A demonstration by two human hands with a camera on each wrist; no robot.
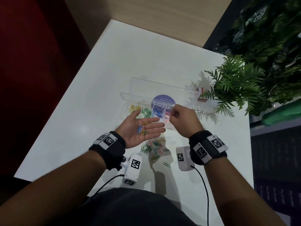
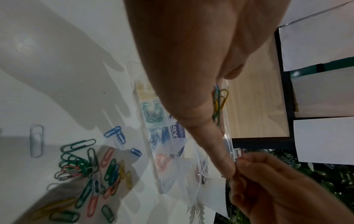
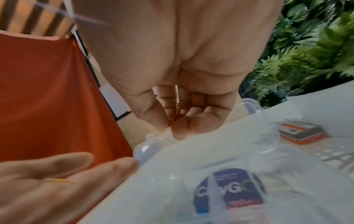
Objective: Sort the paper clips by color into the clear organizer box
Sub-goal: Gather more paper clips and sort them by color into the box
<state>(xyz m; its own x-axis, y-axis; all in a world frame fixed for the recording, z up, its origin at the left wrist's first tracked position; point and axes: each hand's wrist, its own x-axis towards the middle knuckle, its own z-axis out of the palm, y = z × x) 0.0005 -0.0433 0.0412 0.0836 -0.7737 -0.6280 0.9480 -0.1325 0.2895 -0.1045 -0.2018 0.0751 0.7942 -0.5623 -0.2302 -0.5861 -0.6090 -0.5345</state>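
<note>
The clear organizer box [image 1: 130,95] lies open mid-table, with yellow clips [image 1: 134,108], green clips [image 1: 145,112], blue clips [image 1: 156,113] and red clips [image 1: 167,114] in separate compartments. My left hand [image 1: 135,128] is held flat, palm up, just in front of the box and carries several mixed clips [image 1: 141,129] [image 2: 219,103]. My right hand [image 1: 179,118] hovers over the red end of the box with fingers curled. Its thumb and forefinger [image 3: 170,122] pinch a thin paper clip whose colour I cannot make out. A loose pile of mixed clips [image 1: 154,147] [image 2: 91,171] lies near me.
A fern [image 1: 236,85] overhangs the table's right side, next to a small orange-and-white box [image 1: 202,95] [image 3: 300,133]. The white table [image 1: 81,111] ends at a slanted left edge. A foliage wall stands at the right.
</note>
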